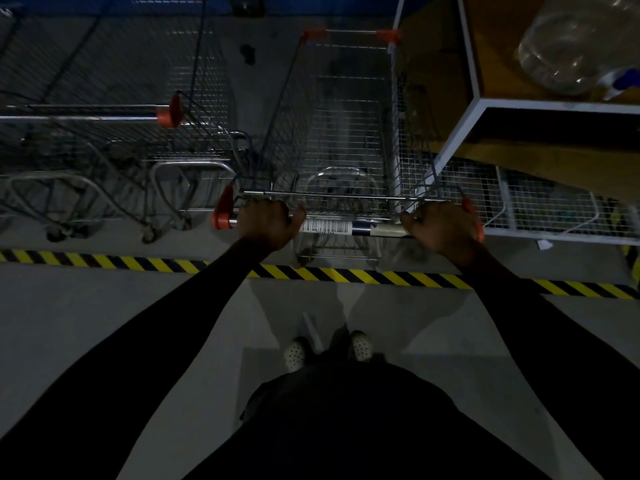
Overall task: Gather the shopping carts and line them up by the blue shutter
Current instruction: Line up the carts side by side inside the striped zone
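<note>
Two hands hold a cart.
The left hand (268,220) and right hand (443,225) grip the handle (332,226), well apart; the cart (341,133) stands beside a second cart (104,114), front end near the blue shutter (346,6).

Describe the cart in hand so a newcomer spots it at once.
Find the yellow-and-black floor tape, then the white-framed rack at its right end. The cart stands just beyond the tape, tight against that rack, with left hand and right hand gripping its handle. Unlike the carts to its left, its handle bears a white barcode label.
</note>
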Motion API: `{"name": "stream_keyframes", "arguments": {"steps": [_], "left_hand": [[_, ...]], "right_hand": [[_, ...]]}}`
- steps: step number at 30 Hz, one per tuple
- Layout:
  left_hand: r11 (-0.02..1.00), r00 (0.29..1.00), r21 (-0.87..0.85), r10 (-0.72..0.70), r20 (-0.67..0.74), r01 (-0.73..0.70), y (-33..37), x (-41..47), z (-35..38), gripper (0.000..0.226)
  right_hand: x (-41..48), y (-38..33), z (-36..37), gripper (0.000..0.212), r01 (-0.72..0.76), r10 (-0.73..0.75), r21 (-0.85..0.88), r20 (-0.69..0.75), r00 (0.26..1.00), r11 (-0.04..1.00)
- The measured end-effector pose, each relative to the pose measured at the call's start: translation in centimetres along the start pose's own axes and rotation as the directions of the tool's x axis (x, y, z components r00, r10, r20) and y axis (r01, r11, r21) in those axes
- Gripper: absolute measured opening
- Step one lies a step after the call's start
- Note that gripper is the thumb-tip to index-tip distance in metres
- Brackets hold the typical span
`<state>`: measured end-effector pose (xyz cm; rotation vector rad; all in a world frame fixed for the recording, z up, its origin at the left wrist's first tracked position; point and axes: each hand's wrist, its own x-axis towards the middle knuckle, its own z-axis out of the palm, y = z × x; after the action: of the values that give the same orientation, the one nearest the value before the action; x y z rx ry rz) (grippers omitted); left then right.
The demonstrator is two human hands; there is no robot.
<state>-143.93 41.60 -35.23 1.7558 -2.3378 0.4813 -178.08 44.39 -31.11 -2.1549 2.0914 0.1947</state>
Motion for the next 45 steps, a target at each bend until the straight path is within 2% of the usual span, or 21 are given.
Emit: {"name": "stream_keyframes", "arguments": {"steps": [4, 11, 17, 20, 28, 31, 33, 36, 39, 45], "left_hand": [[0.999, 0.983, 0.028, 0.014, 0.183, -0.02, -0.1, 0.1, -0.2, 0.081], [0.981, 0.986, -0.18, -0.042, 0.164, 0.071, 0.3, 0.5, -1.9, 0.074], [0.975, 0.991, -0.214, -0.038, 0.131, 0.065, 0.2, 0.5, -1.7, 0.076], [0.967, 0.991, -0.244, -0.05, 0.123, 0.079, 0.1, 0.7, -1.9, 0.069], [0.931, 0.993, -0.351, -0.066, 0.098, 0.097, -0.3, 0.8, -2.1, 0.059], [0.915, 0.994, -0.393, -0.069, 0.081, 0.095, -0.7, 0.8, -2.1, 0.056], [0.902, 0.991, -0.416, -0.078, 0.111, 0.117, -1.2, 0.8, -2.2, 0.059], [0.884, 0.99, -0.451, -0.078, 0.118, 0.123, -2.5, 0.9, -3.0, 0.064], [0.884, 0.998, -0.464, -0.061, 0.021, 0.063, -4.3, 1.0, -4.8, 0.058], [0.868, 0.989, -0.496, -0.099, -0.114, 0.03, -11.5, 0.6, -7.5, 0.058]], "right_hand": [[-0.3, -0.3, -0.1, 0.059, 0.008, -0.007, 0.014, -0.09, 0.996, 1.0], [-0.4, -0.7, -0.7, 0.046, -0.04, 0.046, 0.087, -0.064, 0.997, 0.995], [-0.2, -0.4, -0.8, 0.035, -0.026, 0.036, 0.173, -0.056, 0.998, 0.985], [0.0, -0.3, -0.9, 0.042, -0.018, 0.026, 0.184, -0.043, 0.999, 0.983], [0.1, -0.5, -1.1, 0.039, -0.007, 0.013, 0.164, -0.037, 0.999, 0.986], [0.4, -0.9, -0.9, 0.036, -0.027, 0.042, 0.298, -0.045, 0.998, 0.954], [0.8, -1.6, -0.9, 0.031, 0.019, 0.033, 0.446, -0.109, 0.993, 0.895], [1.3, -3.5, -1.0, 0.021, 0.111, 0.011, 0.533, -0.221, 0.975, 0.839], [1.7, -6.8, -1.8, 0.035, 0.229, -0.052, 0.564, -0.312, 0.949, 0.794], [2.5, -16.6, -4.6, 0.055, 0.351, -0.128, 0.562, -0.398, 0.908, 0.749]]}}
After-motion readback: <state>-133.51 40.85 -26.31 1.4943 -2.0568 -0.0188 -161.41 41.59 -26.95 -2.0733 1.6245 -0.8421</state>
